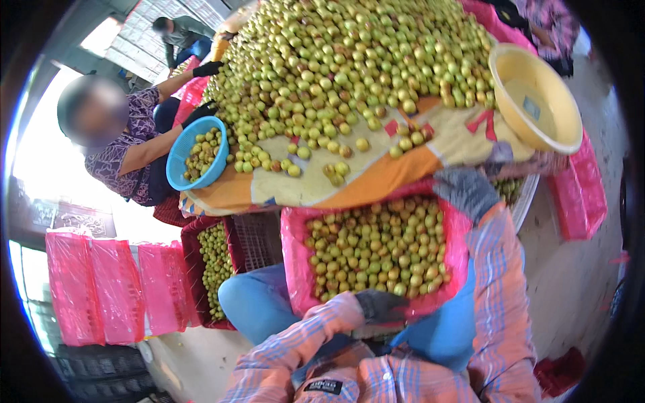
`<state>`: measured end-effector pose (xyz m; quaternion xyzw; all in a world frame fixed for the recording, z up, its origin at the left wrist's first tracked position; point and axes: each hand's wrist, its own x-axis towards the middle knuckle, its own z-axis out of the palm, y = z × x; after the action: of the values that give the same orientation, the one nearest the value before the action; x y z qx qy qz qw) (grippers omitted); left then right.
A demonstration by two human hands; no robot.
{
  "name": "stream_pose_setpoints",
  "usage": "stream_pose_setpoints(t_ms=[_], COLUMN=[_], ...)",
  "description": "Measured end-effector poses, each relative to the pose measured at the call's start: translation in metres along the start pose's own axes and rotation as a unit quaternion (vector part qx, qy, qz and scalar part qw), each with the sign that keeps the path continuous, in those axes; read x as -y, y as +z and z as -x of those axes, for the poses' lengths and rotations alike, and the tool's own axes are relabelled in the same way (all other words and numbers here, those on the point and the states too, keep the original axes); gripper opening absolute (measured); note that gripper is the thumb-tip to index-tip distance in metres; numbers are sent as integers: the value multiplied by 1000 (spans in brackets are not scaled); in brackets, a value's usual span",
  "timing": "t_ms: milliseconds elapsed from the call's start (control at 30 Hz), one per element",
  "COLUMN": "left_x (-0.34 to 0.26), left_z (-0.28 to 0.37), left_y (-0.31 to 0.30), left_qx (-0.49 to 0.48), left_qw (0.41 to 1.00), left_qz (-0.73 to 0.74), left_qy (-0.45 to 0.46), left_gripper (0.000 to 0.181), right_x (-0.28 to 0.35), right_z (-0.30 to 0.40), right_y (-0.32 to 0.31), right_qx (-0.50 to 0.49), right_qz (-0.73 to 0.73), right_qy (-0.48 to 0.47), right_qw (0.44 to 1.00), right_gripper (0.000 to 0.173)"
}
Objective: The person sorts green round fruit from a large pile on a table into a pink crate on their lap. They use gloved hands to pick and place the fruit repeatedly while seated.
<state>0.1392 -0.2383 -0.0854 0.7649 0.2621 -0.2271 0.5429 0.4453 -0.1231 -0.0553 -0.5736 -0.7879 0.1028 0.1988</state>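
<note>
Before me, between my knees, a crate lined with pink plastic film [297, 252] is filled with small round green fruit [378, 247], brown-patched like jujubes. My left hand [383, 306], in a dark glove, holds the crate's near rim, its fingertips partly hidden. At the far right corner, my gloved right hand [466, 194] grips the crate edge beside the hanging cloth. Just beyond is a table covered by a patterned orange and cream cloth [312, 186], heaped with more of the same fruit [342, 65].
A blue plastic basket of fruit [197, 153] sits at the table's left edge near a gloved co-worker [131, 131]. On the right edge tilts a cream basin [534, 101]. A dark red crate of fruit [216, 272] and pink-wrapped crates [116, 287] stand left; another pink-wrapped crate [579, 191] stands right.
</note>
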Motion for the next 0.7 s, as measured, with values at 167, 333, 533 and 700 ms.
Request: stream_pose_setpoints(t_ms=[167, 333, 533, 700], left_x=[32, 108, 180, 148], left_z=[55, 107, 97, 96], left_y=[-106, -219, -241, -259], left_qx=[-229, -559, -663, -606], left_qw=[970, 768, 649, 702], left_qz=[-80, -272, -242, -129], left_qy=[-14, -155, -285, -353], left_gripper=[48, 48, 59, 64], right_x=[27, 51, 55, 72], right_z=[1, -51, -189, -321], right_y=[-10, -3, 17, 68], right_qx=[-57, -53, -73, -91], right_qz=[-30, -171, -120, -9], right_qy=[28, 48, -5, -97], right_qw=[998, 983, 990, 991], right_gripper=[33, 35, 39, 44])
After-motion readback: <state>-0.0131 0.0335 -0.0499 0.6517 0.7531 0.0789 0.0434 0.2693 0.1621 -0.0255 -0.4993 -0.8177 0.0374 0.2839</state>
